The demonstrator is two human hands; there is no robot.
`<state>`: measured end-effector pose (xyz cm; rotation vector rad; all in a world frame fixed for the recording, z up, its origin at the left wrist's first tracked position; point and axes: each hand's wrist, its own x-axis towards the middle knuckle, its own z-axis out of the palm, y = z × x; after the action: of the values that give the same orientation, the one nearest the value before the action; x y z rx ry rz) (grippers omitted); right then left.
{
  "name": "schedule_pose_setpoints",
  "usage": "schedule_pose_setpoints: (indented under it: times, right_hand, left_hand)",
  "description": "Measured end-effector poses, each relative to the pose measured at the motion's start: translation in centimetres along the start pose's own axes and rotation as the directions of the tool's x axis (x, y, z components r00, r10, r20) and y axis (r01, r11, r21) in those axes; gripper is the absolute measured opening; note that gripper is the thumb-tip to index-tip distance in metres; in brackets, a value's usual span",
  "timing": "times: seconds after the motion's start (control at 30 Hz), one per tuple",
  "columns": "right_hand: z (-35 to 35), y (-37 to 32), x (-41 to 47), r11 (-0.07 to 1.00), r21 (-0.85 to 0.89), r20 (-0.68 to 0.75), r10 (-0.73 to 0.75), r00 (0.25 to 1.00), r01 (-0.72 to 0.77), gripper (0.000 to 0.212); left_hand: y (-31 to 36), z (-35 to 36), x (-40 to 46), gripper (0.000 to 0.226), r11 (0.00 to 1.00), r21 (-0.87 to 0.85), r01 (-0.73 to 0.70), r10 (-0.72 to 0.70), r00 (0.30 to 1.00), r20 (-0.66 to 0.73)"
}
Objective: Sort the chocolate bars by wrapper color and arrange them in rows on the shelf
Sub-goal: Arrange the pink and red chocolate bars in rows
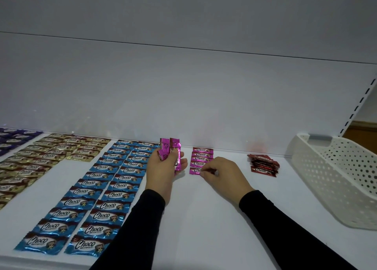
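Note:
My left hand [165,163] grips a bunch of pink chocolate bars [170,147], standing upright above the white shelf [193,208]. To its right a short column of pink bars [202,156] lies against the back wall. My right hand [220,175] pinches the nearest pink bar [194,170] at the column's front end, down on the shelf. Two long rows of blue bars [98,192] run from the back to the front edge. Gold bars [47,155] lie left of them, purple bars [12,139] at the far left. A small stack of red bars [263,164] sits to the right.
A white perforated plastic basket [334,178] stands on the shelf at the right, tilted. A slotted shelf upright [359,104] rises behind it. Bare shelf surface lies between the pink column and the red stack and in front of my hands.

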<state>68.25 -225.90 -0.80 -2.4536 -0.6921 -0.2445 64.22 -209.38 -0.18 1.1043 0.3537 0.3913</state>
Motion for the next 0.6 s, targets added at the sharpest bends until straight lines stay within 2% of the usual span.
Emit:
schedule_pose_setpoints:
  times: [0.2,0.3,0.4,0.43,0.5,0.6]
  right_hand:
    - [0.2,0.1,0.3,1.0,-0.005,-0.002,0.004,1.0,-0.004,0.015]
    - [0.4,0.1,0.3,1.0,0.004,0.001,0.013,1.0,-0.013,0.014]
    - [0.4,0.0,0.2,0.998,0.052,-0.079,0.045,0.996,-0.041,0.009]
    - [0.2,-0.2,0.0,0.993,0.105,-0.12,0.075,0.99,-0.062,0.006]
    - [0.0,-0.6,-0.2,0.929,0.354,-0.137,0.167,0.976,-0.109,0.008]
    - [0.0,-1.7,-0.6,0.652,0.741,0.005,0.233,0.972,-0.16,0.01]
  left_hand:
    - [-0.1,0.0,0.0,0.006,0.999,-0.01,0.037,-0.037,0.999,0.009]
    - [-0.2,0.0,-0.2,0.012,0.999,0.01,0.045,-0.045,0.998,0.052]
    - [-0.3,-0.2,-0.4,0.021,0.995,0.054,0.079,-0.085,0.99,0.117]
    - [-0.3,-0.2,-0.4,0.023,0.992,0.078,0.095,-0.104,0.985,0.134]
    - [-0.2,-0.2,-0.6,0.026,0.983,0.15,0.107,-0.132,0.977,0.167]
    - [-0.2,-0.1,-1.0,0.028,0.969,0.224,0.106,-0.158,0.961,0.226]
